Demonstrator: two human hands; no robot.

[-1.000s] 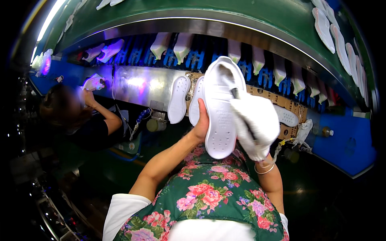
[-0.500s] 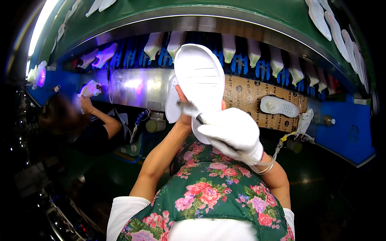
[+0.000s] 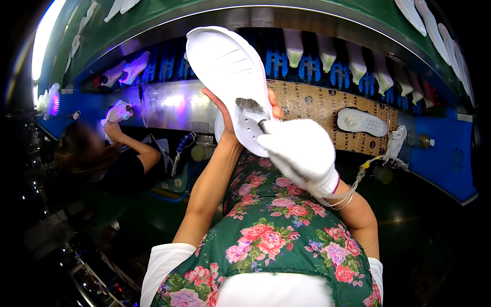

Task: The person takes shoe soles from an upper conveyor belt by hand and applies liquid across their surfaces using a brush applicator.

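My bare left hand (image 3: 226, 122) is wrapped round a white shoe sole (image 3: 227, 59) from beneath, thumb at its left edge and fingertips at its right. The sole is raised over the bench edge, tilted, its broad end up and to the left. In a white knitted glove, my right hand (image 3: 305, 156) grips a brush (image 3: 249, 105) by its dark handle. The dark bristles touch the sole's inner face near the end with small holes. Part of another white sole (image 3: 220, 126) shows behind my left wrist.
A perforated sole (image 3: 362, 122) lies on the printed cardboard (image 3: 307, 102) to the right. Behind, several shoe uppers (image 3: 327, 52) hang by blue clamps (image 3: 305, 69) under a green shelf. A clear bottle (image 3: 425, 141) stands right. At left, a co-worker's hand (image 3: 115, 130) holds a shoe.
The sole has moved up and left, its broad end tipping leftward. The brush has gone from the sole's left edge by my left hand onto the inner face near the holes.
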